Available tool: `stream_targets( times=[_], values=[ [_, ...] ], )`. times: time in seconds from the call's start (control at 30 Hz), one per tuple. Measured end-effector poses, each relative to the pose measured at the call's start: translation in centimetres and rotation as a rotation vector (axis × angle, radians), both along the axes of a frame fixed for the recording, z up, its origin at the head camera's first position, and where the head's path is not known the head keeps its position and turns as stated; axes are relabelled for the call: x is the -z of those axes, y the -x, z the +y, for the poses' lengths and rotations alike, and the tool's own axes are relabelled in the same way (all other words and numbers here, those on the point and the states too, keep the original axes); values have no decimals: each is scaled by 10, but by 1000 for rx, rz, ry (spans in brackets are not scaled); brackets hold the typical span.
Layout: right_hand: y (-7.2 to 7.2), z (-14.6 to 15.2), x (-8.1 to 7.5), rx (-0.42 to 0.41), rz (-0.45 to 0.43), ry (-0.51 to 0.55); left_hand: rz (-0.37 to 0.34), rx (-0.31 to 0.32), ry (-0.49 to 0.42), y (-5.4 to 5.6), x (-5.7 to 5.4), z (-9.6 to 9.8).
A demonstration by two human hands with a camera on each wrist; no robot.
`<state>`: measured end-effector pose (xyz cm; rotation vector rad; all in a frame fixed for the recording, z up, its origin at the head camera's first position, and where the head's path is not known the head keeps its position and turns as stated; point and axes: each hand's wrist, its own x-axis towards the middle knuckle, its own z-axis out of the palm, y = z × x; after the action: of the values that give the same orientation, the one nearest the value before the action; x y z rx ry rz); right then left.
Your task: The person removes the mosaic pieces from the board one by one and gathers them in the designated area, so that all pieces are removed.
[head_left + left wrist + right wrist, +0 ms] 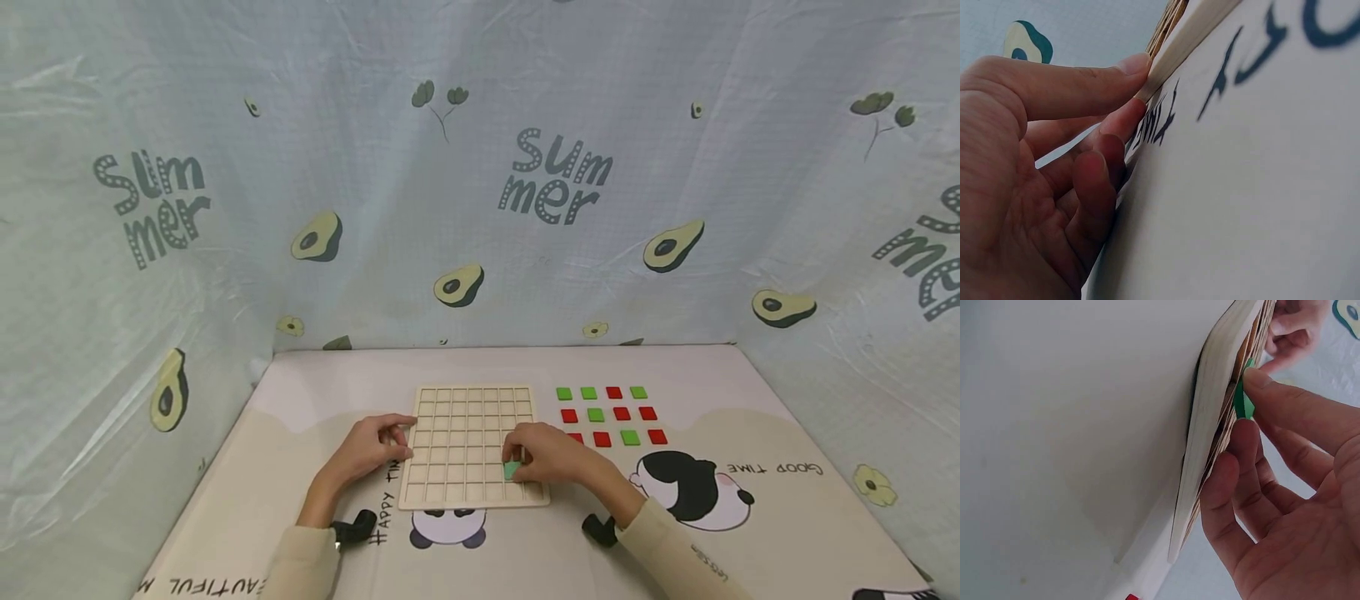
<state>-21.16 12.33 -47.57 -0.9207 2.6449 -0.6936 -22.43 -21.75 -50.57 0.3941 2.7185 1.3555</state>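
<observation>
A pale wooden grid board [458,455] of square cells lies on the table in the head view. My right hand [546,454] pinches a green square tile [512,470] over the board's lower right cells. In the right wrist view, the tile [1244,401] stands tilted between thumb and fingers against the grid; whether it sits inside a cell is hard to tell. My left hand [367,447] rests its thumb and index fingertip against the board's left edge, spread apart along it. The left wrist view shows that thumb [1133,64] touching the wooden edge [1179,53].
Rows of loose red and green tiles [596,415] lie right of the board, some partly behind the right hand. The table cover [675,367] carries printed pandas and lettering. Patterned curtains [390,183] enclose the back and sides. Each wrist wears a black device [600,530].
</observation>
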Motion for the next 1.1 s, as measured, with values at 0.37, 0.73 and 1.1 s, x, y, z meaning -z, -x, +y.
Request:
stream_targets(
  times=[0.37, 0.73, 1.1],
  values=[
    [0, 4, -1, -27, 2, 5, 1, 8, 8, 0, -1, 1],
    [0, 10, -5, -50, -13, 18, 1, 2, 19, -2, -3, 2],
    [-1, 20, -9, -20, -17, 94, -2, -3, 27, -2, -4, 2]
  ],
)
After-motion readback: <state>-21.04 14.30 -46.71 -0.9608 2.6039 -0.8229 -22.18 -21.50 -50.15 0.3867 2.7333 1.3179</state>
